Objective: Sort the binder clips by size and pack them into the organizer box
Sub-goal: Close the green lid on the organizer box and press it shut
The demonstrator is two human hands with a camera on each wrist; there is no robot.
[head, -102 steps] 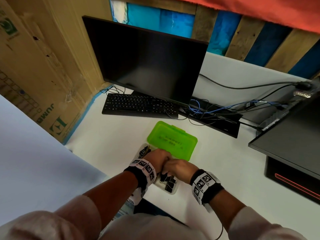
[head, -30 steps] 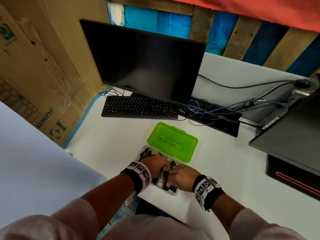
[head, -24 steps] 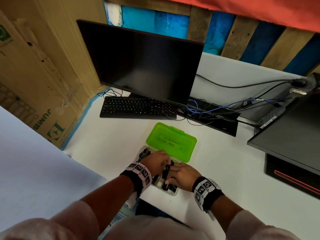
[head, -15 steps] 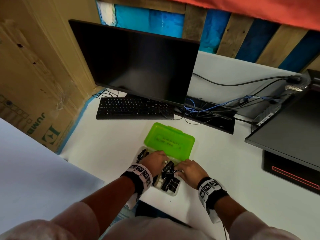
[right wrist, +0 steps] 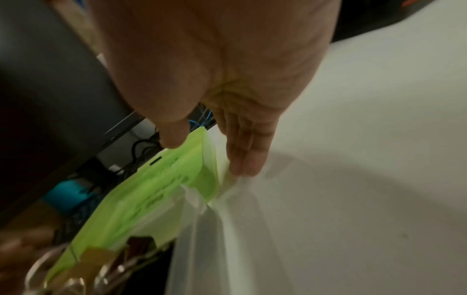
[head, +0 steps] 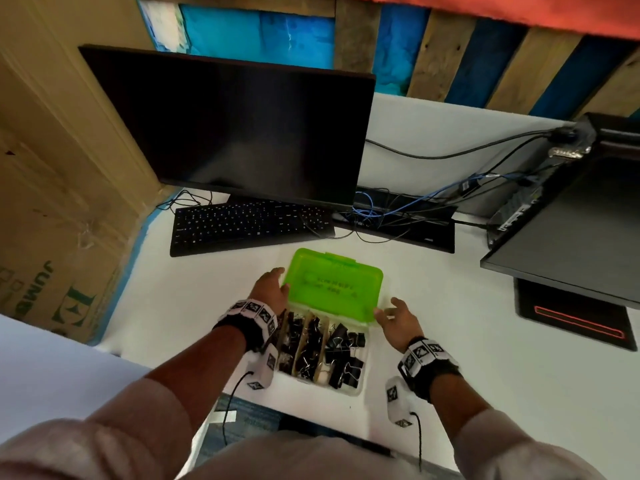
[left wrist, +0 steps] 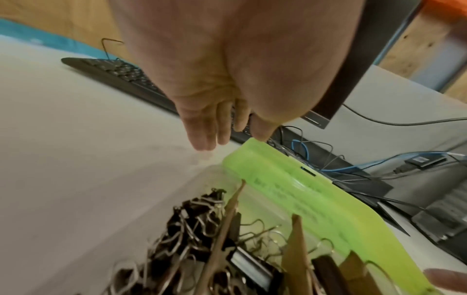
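Observation:
The clear organizer box point(head: 360, 382) lies on the white desk with its green lid point(head: 332, 289) hinged up at the back. Black binder clips point(head: 341, 355) fill compartments split by brown card dividers point(head: 322, 341); the clips point(left wrist: 197, 219) show blurred under my left wrist. My left hand point(head: 278, 280) is at the lid's left end, fingers point(left wrist: 204, 137) straight, thumb tip touching the lid point(left wrist: 303, 199) at its corner. My right hand point(head: 388, 308) is at the lid's right end, its thumb on the lid point(right wrist: 156, 189), and its straight fingers point(right wrist: 245, 157) lie just outside the edge.
A black keyboard point(head: 249, 225) and a dark monitor point(head: 235, 133) stand behind the box. Cables and a black strip point(head: 398, 226) run to the right, toward a dark unit point(head: 571, 237). Cardboard point(head: 52, 168) walls the left side. The desk's front edge is just below the box.
Both hands left the clips inside the box and moved apart, out to the two ends of the green lid. The clips now lie uncovered.

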